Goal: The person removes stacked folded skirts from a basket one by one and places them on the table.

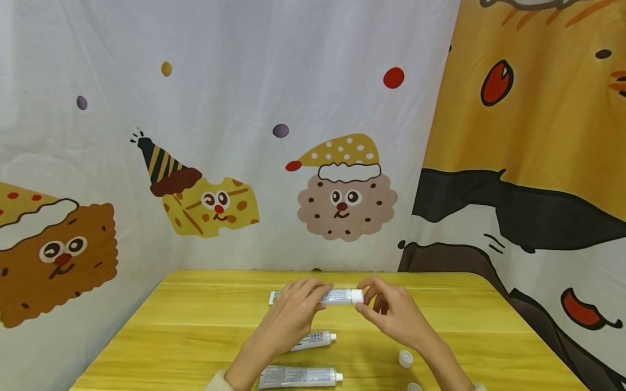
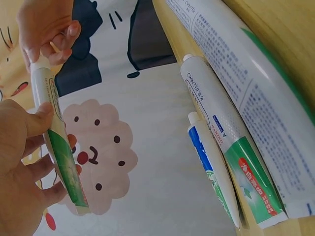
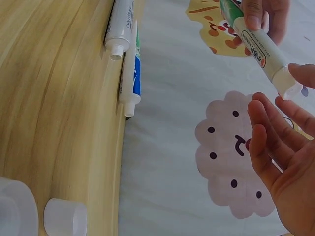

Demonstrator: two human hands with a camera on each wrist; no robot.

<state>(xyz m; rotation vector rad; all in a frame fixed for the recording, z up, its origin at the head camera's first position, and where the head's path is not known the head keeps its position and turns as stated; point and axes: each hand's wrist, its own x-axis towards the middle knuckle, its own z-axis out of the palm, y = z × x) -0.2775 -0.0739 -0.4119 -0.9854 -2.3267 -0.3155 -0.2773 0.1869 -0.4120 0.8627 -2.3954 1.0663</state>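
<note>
My left hand grips a white and green toothpaste tube around its middle, thumb on one side and fingers on the other. The tube is raised over the table, its capped end pointing right. At that end my right hand pinches the white cap between thumb and index finger, while the other fingers are bent below. The cap sits on the tube's end. Beneath the hands lie other toothpaste tubes, one with blue and red print and a silvery white one, both showing bare nozzles.
Two loose white caps stand on the wooden table, one below my right hand and another at the frame's lower edge. A printed cloth hangs behind the table's far edge.
</note>
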